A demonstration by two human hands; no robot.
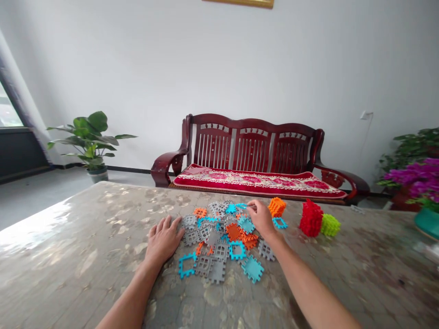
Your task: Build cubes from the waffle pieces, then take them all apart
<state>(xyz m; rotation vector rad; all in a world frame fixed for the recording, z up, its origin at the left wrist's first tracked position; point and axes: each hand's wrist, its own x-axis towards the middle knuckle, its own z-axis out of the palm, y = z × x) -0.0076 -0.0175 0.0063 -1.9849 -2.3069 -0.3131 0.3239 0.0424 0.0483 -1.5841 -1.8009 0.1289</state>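
Observation:
A heap of flat plastic building tiles [219, 242], grey, blue and orange, lies spread on the table [68, 256]. My left hand [163, 237] rests flat on the table at the heap's left edge, fingers stretched out, touching a grey tile. My right hand [261, 216] reaches over the far side of the heap, its fingertips pinched on a blue tile [242, 206]. Built cubes stand to the right: an orange cube [276, 206], a red cube [311, 218] and a small green cube [330, 225].
Behind the table stands a dark red wooden bench [254, 155] with a red patterned cushion. A potted green plant [92, 141] is on the floor at the left. Purple flowers in a teal pot [423, 196] sit at the table's right edge.

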